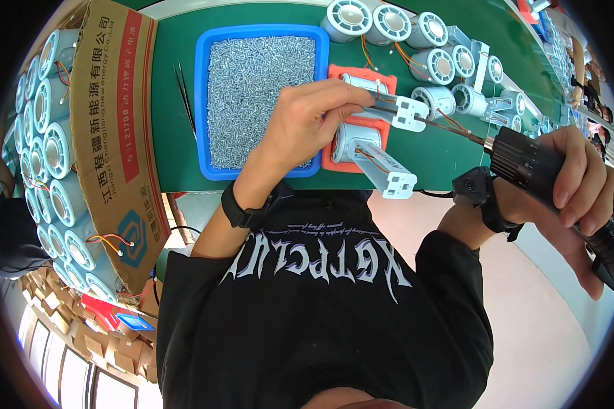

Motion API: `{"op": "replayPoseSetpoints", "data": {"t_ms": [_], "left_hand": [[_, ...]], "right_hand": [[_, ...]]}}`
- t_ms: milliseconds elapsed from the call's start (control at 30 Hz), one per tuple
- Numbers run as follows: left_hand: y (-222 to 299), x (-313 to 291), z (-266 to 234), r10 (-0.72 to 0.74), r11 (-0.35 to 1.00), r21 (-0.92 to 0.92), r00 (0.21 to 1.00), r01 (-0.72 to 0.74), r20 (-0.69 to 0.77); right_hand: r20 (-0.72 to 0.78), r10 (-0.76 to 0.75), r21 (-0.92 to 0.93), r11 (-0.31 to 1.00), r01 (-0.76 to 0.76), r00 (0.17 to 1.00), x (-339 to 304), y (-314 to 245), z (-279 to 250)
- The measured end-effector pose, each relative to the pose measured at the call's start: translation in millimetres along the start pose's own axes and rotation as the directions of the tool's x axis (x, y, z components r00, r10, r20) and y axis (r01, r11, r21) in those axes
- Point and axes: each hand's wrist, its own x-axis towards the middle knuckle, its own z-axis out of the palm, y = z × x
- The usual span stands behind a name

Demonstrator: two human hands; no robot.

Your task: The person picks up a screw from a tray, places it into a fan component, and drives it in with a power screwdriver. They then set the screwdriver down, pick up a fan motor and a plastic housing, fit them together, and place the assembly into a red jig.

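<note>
My left hand (303,119) is closed, thumb and fingers pinching a light-grey metal bracket (409,114). That bracket extends from a white cylindrical motor (361,82) lying on a red-orange pad (329,163). Wrapped around a black electric screwdriver (522,160), my right hand (580,180) holds it almost level. Its long bit (454,131) points left, with the tip at the bracket's end plate; whether a screw sits there is too small to tell. Nearer to me on the same pad lies a second motor (348,141), its bracket (394,183) reaching toward the table's front edge.
Beside my left hand, a blue tray (201,102) holds many small screws. Tweezers (184,99) lie left of it. A cardboard box (119,136) with rows of motors (58,150) stands at the left. More motors (392,24) with wires line the green table's back right.
</note>
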Motion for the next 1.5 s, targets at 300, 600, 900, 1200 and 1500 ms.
{"op": "replayPoseSetpoints", "data": {"t_ms": [300,600,900,1200,1500], "left_hand": [[-0.2,-1.5,-0.3,0.001,1.000,-0.006,1.000,-0.001,0.018],[0.1,-3.1,-0.5,-0.024,0.998,-0.050,0.999,0.026,0.040],[1.8,-3.8,3.1,-0.055,0.995,-0.086,0.998,0.055,-0.006],[-11.7,-5.2,-21.6,0.100,0.955,0.290,0.989,-0.065,-0.108],[-9.3,-5.2,-30.4,-0.043,0.891,0.453,0.998,0.022,0.035]], "right_hand": [[0.057,0.203,-0.078,0.977,-0.198,0.978,-0.7,-24.4,-27.6],[0.048,0.242,-0.070,0.968,-0.239,0.969,-1.1,-24.9,-23.8],[0.084,0.244,-0.112,0.966,-0.234,0.966,0.0,-17.6,-15.8],[0.130,0.261,-0.149,0.959,-0.241,0.957,3.3,1.4,1.7],[0.292,0.299,-0.145,0.953,-0.267,0.908,11.3,27.5,13.6]]}}
